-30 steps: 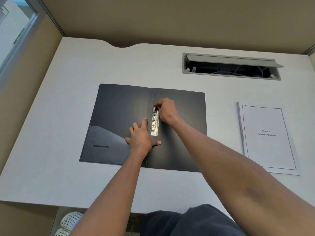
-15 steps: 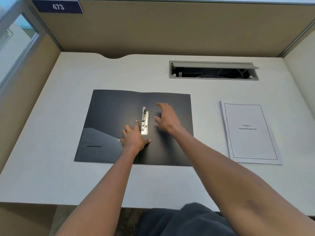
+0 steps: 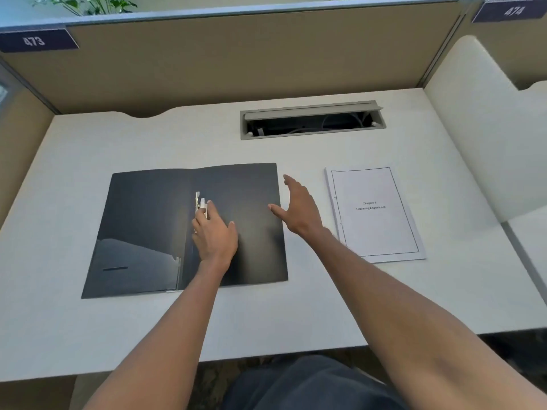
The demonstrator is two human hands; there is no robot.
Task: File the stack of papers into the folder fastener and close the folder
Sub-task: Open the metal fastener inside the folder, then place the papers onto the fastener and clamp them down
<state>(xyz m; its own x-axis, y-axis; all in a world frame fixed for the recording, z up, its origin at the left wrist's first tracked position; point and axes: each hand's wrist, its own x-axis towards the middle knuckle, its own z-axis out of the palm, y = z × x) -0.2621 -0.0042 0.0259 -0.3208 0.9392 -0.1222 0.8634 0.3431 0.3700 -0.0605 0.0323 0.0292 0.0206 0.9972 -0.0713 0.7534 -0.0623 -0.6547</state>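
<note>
The folder [image 3: 189, 229] lies open mid-table w/ the left hand [image 3: 214, 235] flat by the fastener [image 3: 200, 202]; papers [image 3: 374, 213] sit near the right edge. The right hand [image 3: 299, 207] is open & empty btwn them. Next, I think: grab the papers, line up the holes.

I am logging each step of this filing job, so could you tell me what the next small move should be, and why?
Probably the right hand should carry on rightward and pick up the stack of papers. It is open and empty, between the folder and the stack, which lies unfiled on the desk. The left hand rests at the fastener.
</note>
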